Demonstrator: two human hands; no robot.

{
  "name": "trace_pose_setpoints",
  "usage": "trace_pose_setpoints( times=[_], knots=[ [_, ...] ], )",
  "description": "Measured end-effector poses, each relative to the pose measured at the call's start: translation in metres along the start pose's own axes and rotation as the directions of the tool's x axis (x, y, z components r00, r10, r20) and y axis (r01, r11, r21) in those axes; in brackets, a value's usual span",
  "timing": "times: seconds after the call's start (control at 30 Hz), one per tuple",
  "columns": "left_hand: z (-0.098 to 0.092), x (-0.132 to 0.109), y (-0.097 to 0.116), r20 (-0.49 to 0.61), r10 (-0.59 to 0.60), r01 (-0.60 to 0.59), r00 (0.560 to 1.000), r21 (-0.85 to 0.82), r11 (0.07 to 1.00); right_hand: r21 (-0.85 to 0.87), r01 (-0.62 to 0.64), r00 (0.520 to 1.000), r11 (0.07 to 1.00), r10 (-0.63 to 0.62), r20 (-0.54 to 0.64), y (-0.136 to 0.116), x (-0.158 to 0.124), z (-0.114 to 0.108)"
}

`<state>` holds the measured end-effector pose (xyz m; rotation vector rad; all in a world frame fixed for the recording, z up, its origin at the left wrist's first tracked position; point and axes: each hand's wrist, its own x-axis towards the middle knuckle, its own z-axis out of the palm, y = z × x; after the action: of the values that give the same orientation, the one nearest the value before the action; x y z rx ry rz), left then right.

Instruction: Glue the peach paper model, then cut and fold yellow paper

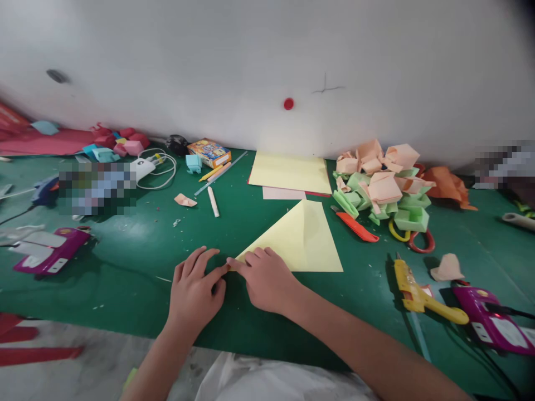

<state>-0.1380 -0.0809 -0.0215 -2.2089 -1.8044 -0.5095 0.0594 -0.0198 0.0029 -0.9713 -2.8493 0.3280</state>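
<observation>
A pale yellow sheet of paper (315,245) lies on the green table with one side folded over, so its left end narrows to a sharp corner. My left hand (196,289) is at that corner, its index fingertip touching the tip and its other fingers spread above the table. Across the folded edge rests my right hand (267,278), index finger stretched toward the same corner and the other fingers bent on the paper. Both hands press the paper rather than grasp it, and their index fingertips nearly meet.
More yellow sheets (288,172) lie against the wall. Right of them are folded paper pieces (380,189), a red-orange cutter (355,225), scissors (422,241) and a yellow glue gun (418,292). A white stick (213,201) lies left; purple power strips (54,250) flank the table.
</observation>
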Motion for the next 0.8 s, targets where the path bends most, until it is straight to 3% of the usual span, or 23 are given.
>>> trace_pose_setpoints(
  times=[0.37,0.47,0.6,0.8],
  knots=[
    [0.002,-0.002,-0.001,-0.008,-0.008,0.008,1.000,-0.010,1.000,0.049,-0.159,0.985,0.986,0.162,-0.067,0.002,-0.003,0.007],
    [0.002,-0.002,-0.001,-0.014,-0.026,0.026,1.000,-0.016,1.000,0.089,-0.277,0.956,0.957,0.284,-0.076,0.026,0.000,0.005],
    [0.003,-0.001,-0.001,-0.022,-0.028,0.028,0.999,-0.031,0.999,0.005,-0.454,0.884,0.891,0.452,-0.118,0.073,0.002,-0.003],
    [0.003,-0.001,-0.003,-0.005,-0.041,0.041,0.999,-0.044,0.998,-0.028,-0.608,0.781,0.793,0.592,-0.201,0.122,0.000,-0.011]
  ],
)
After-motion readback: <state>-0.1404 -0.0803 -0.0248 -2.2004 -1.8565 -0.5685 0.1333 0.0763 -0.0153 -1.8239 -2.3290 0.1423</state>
